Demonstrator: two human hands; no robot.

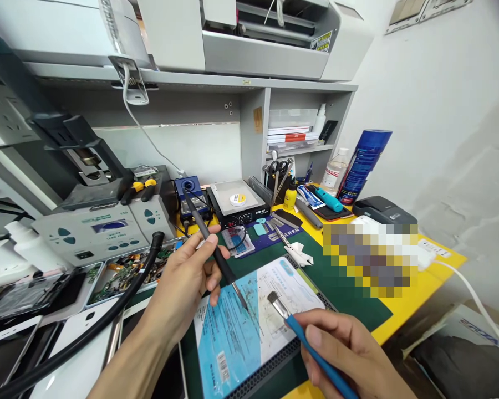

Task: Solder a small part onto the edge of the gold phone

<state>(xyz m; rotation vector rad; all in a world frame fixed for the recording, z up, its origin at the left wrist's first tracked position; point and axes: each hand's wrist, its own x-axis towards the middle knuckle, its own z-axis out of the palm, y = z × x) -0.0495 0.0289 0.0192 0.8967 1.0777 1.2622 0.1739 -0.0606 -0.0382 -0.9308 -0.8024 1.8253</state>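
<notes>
Closed around the dark handle of a soldering iron [223,262] is my left hand [185,277]; its thin metal tip slants down over a blue and white printed sheet [228,338]. My right hand [341,346] grips a brush [279,306] with a blue handle and short dark bristles, a little right of the iron's tip. Brown smudges mark the sheet beneath both tools. The sheet lies over a dark perforated pad [266,363] on the green mat [357,299]. I cannot tell whether the iron's tip touches the sheet.
A soldering station [108,224] and a tray of circuit boards [125,277] stand left. Behind are a small heating plate [237,199], a yellow bottle [290,195] and crumpled tissue [300,255]. A black hose [128,299] crosses at left. One area at right is pixelated.
</notes>
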